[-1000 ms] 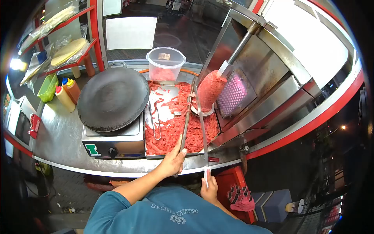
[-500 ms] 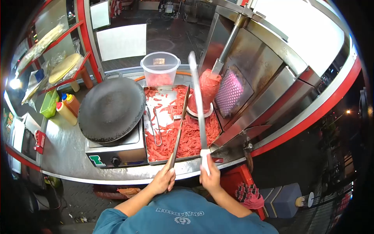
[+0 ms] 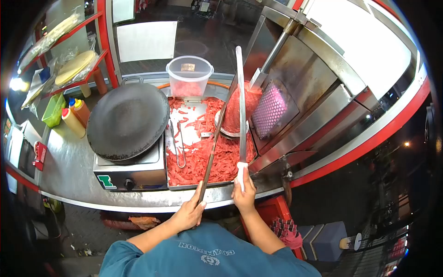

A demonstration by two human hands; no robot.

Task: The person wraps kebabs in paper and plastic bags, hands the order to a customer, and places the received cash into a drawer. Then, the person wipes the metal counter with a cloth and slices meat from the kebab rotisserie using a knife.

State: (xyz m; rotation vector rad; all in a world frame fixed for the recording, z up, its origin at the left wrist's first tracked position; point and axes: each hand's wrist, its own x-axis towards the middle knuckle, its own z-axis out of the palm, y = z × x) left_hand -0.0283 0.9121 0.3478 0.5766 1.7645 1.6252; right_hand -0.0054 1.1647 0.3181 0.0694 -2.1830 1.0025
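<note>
My right hand [image 3: 244,196] is closed on the white handle of a long-bladed knife [image 3: 242,106], held almost upright with its tip up. My left hand [image 3: 188,213] grips a long dark metal rod [image 3: 212,159], which slants up and to the right beside the blade. Behind both tools stands a spit stacked with raw red meat [image 3: 232,113], partly hidden by the blade. Below it, a metal tray holds loose meat strips [image 3: 226,171]. Metal tongs [image 3: 181,147] lie at the tray's left side. Whether blade and meat touch, I cannot tell.
Left of the tray, a round black griddle [image 3: 129,120] sits on a steel burner [image 3: 131,171]. A clear bucket [image 3: 189,74] with meat is behind the tray. Sauce bottles [image 3: 74,122] stand farther left. The upright grill [image 3: 300,87] rises on the right.
The knife has swung from leaning left to nearly upright, its tip moving right. The rod keeps about the same slant in my left hand. The whole view has shifted slightly.
</note>
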